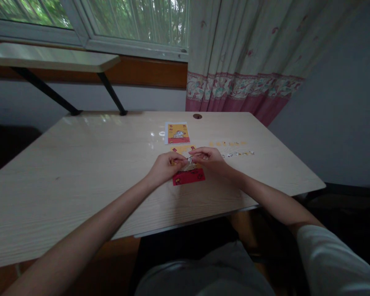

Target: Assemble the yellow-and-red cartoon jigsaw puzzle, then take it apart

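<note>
A partly assembled jigsaw puzzle (188,177) lies on the table, orange-yellow above and red along its lower edge, with a pale area in the middle. Over its left side is my left hand (165,167), closed, thumb and forefinger pinched at a small white puzzle piece (189,159). From the right, my right hand (212,159) pinches at the same piece, its fingertips close to the left ones. The fingers partly cover the piece and the puzzle's middle. Just behind lies a picture card (178,134) with a white animal on orange and red.
Loose puzzle pieces (239,154) lie in rows to the right, white ones nearer and yellow pieces (228,144) farther back. The pale wooden table (89,176) has a raised shelf (55,57) at back left. A curtain (234,82) hangs behind its far edge.
</note>
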Motion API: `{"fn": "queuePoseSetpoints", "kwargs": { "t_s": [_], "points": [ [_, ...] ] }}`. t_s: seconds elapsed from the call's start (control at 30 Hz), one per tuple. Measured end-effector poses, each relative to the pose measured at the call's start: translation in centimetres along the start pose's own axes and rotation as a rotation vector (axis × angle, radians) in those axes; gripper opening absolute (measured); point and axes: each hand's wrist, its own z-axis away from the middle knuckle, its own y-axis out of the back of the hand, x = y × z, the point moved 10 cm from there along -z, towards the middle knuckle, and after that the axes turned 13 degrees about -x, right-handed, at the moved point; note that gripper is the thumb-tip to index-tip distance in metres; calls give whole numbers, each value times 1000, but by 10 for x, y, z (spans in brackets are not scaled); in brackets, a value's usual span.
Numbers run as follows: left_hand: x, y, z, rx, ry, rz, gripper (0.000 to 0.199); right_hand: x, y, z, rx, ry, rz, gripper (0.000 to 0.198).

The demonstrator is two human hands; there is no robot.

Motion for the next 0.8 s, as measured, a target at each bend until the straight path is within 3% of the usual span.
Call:
{"fn": "queuePoseSetpoints", "kwargs": {
  "t_s": [0.53,0.8],
  "points": [
    [-19,4,-10,46,-3,284,27,-21,-2,7,32,48,290,18],
    [-21,-2,-10,9,-20,401,30,-37,-8,6,30,219,576,19]
  ]
}}
